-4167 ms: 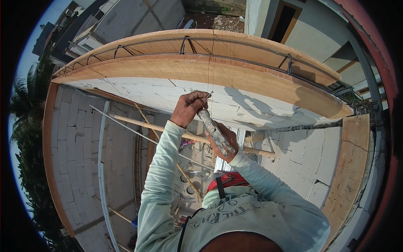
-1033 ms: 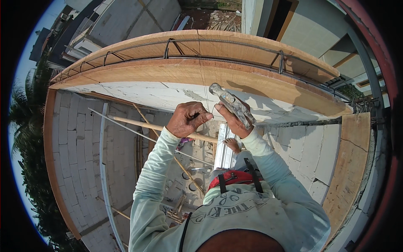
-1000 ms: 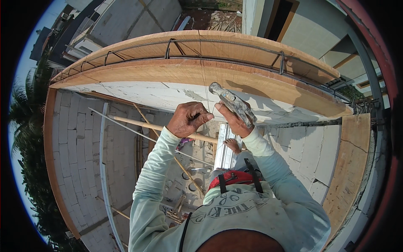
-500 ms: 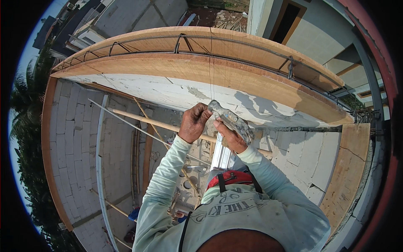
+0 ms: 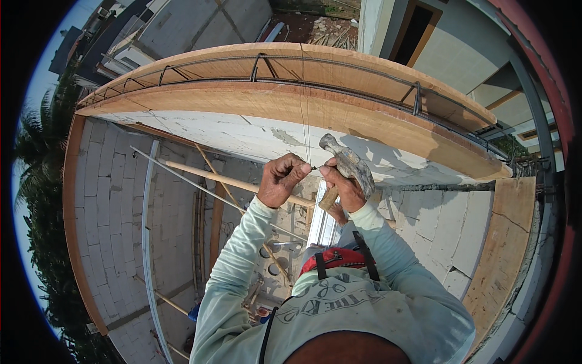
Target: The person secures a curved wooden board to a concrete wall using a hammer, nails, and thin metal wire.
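Pinched fingers of my left hand (image 5: 281, 180) close on the end of a thin wire (image 5: 314, 168), at a small dark twist. Opposite, my right hand (image 5: 344, 189) pinches the wire's other side with thumb and forefinger. That same hand also holds a cement-crusted hammer (image 5: 351, 162), its head above the knuckles and part of what looks like its wooden handle below the fingers. Two thin strands run up from the twist, across the white block wall (image 5: 285, 134), to the wooden form boards (image 5: 230, 100).
Between the form boards lies a steel rebar cage (image 5: 260, 68). A bamboo pole (image 5: 212, 175), a metal bar (image 5: 145, 230) and thin rods cross the space below on the left. Block walls stand left and right, with a plank (image 5: 506, 236) along the right one.
My hands have drawn slightly apart, baring the wire twist between the fingertips. The hammer has swung to the right and tipped, and its wooden part now shows below my right hand.
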{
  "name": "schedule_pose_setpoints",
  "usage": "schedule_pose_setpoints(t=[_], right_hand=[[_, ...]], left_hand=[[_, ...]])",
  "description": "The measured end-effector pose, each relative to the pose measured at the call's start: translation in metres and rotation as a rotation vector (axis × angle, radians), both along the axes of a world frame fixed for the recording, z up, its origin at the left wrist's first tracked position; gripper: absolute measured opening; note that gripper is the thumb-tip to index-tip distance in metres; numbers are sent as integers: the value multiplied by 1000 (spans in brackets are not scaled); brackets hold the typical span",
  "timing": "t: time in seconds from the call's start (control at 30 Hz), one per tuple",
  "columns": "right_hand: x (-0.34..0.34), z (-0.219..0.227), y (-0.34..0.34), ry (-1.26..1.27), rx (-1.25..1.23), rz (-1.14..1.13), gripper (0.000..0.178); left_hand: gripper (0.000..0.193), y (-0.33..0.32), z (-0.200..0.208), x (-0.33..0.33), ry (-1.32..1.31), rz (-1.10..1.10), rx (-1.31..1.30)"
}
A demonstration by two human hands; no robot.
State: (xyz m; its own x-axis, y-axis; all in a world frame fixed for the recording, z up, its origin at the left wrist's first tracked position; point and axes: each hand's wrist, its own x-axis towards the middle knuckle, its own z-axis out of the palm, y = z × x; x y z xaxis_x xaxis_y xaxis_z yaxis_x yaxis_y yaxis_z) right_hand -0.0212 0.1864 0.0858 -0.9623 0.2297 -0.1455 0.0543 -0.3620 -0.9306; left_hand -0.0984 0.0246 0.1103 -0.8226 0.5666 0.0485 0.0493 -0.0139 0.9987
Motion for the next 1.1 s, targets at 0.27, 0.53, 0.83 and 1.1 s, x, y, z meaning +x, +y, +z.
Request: schedule_pose_setpoints(t=[0.27,0.53,0.83,1.1], right_hand=[[-36,13,8,115,342,36,18],[-42,8,1,154,441,-9,16],[-28,7,-22,21,53,-155,19],[-11,8,-28,307,752,-143,15]], left_hand=[[26,-11,20,-22,267,-154,-297],[27,-8,13,-35,681,-122,-509],[20,-4,10,-25,653,-36,-541],[19,-4,-16,-13,603,145,-457]])
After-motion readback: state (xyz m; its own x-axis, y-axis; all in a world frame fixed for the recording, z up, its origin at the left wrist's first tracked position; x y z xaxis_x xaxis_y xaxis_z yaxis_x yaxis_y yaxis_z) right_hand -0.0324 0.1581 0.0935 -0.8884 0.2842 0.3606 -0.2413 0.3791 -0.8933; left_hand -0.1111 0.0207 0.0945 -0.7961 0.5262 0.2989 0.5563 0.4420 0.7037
